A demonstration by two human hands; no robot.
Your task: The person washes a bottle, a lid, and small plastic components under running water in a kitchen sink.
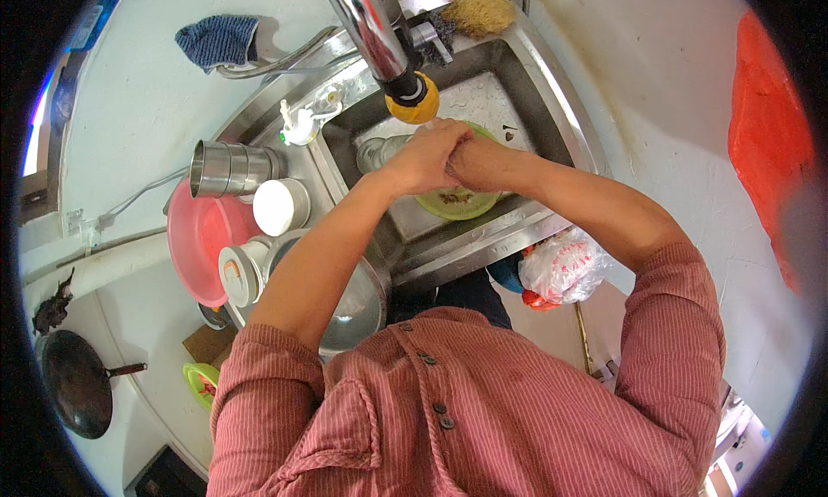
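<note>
My left hand (427, 154) and my right hand (480, 163) are pressed together, fingers overlapping, just below the yellow-wrapped outlet (413, 102) of a chrome faucet (363, 28). Whether anything lies between the palms is hidden. Beneath them a light green bowl (467, 211) sits in a stainless steel sink (414, 228). Brownish-green scraps (455, 198) show inside the bowl. Close by my left hand, a clear glass vessel (372, 154) lies in the basin, partly covered by that hand. A small dark scrap (509, 134) is on the basin floor beyond my right hand.
Left of the basin stand steel cups (228, 169), a white container (281, 206), a lidded jar (240, 276) and a pink basin (194, 251). A yellow mesh scrubber (482, 8) rests behind the sink. A plastic bag (564, 269) hangs below its front right edge. A wok (76, 384) hangs far left.
</note>
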